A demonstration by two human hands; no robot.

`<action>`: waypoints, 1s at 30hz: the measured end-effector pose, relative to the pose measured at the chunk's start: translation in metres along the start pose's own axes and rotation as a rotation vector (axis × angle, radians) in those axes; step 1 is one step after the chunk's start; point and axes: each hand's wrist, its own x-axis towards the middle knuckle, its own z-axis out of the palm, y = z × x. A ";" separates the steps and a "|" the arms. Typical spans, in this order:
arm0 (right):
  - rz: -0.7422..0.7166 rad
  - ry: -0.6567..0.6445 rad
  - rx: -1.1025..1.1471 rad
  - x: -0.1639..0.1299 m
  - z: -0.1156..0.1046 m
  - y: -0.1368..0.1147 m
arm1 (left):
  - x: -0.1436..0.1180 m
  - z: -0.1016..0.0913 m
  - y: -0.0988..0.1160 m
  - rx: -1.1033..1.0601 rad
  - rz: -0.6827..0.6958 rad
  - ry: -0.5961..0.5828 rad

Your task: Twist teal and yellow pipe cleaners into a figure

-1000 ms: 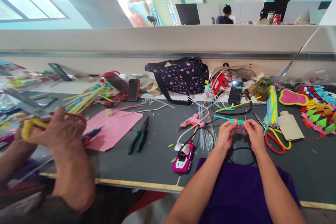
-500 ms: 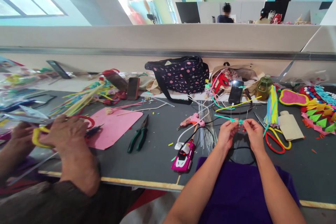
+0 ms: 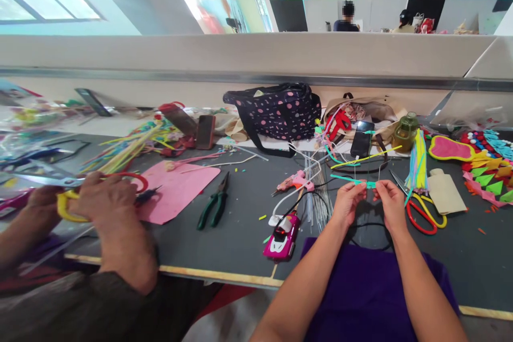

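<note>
My left hand (image 3: 348, 200) and my right hand (image 3: 388, 197) face each other above the dark table, fingertips pinched on a teal pipe cleaner (image 3: 369, 185). One end of it sticks out past the left fingers, and a teal end also shows beside the right hand. Thin wire-like lines rise near the fingers; I cannot tell how they join it. Beyond my hands lies a yellow pipe cleaner (image 3: 363, 160), near a dark phone (image 3: 362, 139). Scissors with red and yellow handles (image 3: 436, 209) lie right of my right hand.
A pink glue gun (image 3: 298, 180), a magenta power block (image 3: 282, 243) and green-handled pliers (image 3: 214, 206) lie to the left. A co-worker's hand (image 3: 110, 203) holds scissors farther left. A bag (image 3: 276, 112), a green bottle (image 3: 405, 132) and a pipe-cleaner bundle (image 3: 417, 165) stand behind.
The view has shifted slightly. My hands keep their pinch on the teal pipe cleaner, with little visible movement. The co-worker's scissors now show their blades more clearly spread.
</note>
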 end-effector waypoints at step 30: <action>-0.006 -0.044 0.039 -0.001 -0.001 -0.002 | -0.010 0.007 0.001 0.194 0.125 -0.028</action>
